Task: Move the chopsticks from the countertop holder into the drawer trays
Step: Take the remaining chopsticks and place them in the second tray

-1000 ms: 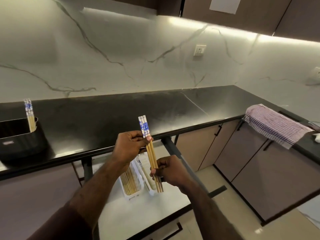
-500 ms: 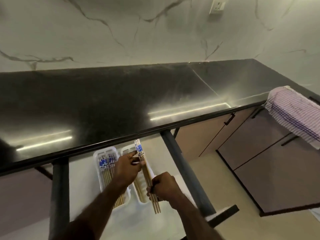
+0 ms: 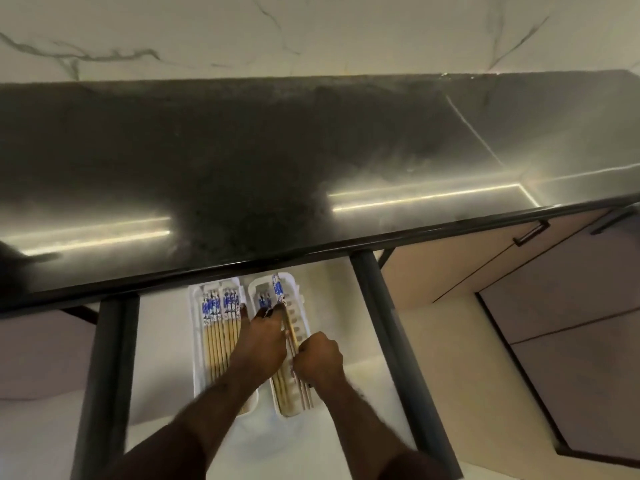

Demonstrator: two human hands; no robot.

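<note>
wooden chopsticks point(image 3: 292, 337) with blue-patterned tops lie lengthwise over the right tray point(image 3: 301, 306), grasped at their near end by the curled right hand point(image 3: 320, 362). left hand point(image 3: 263, 336) pinches them further up. left tray point(image 3: 197, 341), just beside, holds a full row. both trays sit in the open drawer point(image 3: 346, 393) under the black countertop point(image 3: 242, 161).
</note>
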